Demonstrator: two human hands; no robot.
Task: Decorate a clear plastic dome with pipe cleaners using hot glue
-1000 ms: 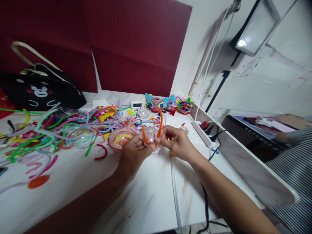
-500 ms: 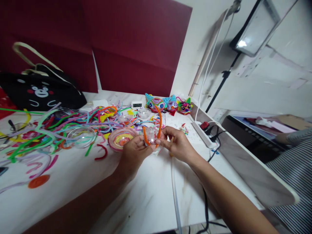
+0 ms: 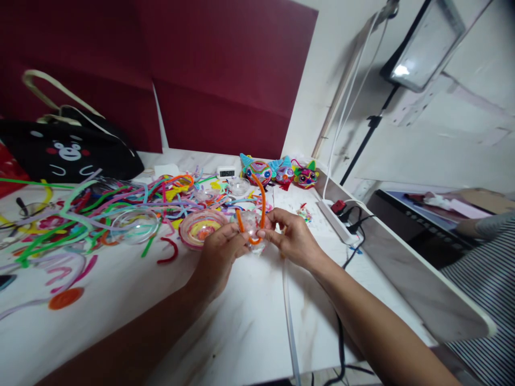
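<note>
Both my hands meet above the white table (image 3: 241,332). My left hand (image 3: 219,252) pinches a small clear plastic half-shell (image 3: 250,228) with an orange pipe cleaner (image 3: 261,206) bent in a U around it. My right hand (image 3: 292,236) pinches the same shell and the pipe cleaner's right leg, whose end sticks up. Just left of my hands sits a clear bowl (image 3: 199,228) lined with coiled coloured pipe cleaners.
A heap of loose pipe cleaners (image 3: 92,214) and a clear dome (image 3: 134,225) cover the table's left. Three finished colourful masks (image 3: 281,172) and a small clock (image 3: 226,171) stand at the back. A power strip (image 3: 336,217) with cables lies right; a black bag (image 3: 68,153) far left.
The bend of the orange pipe cleaner has slipped lower around the shell. My hands have stayed almost in place.
</note>
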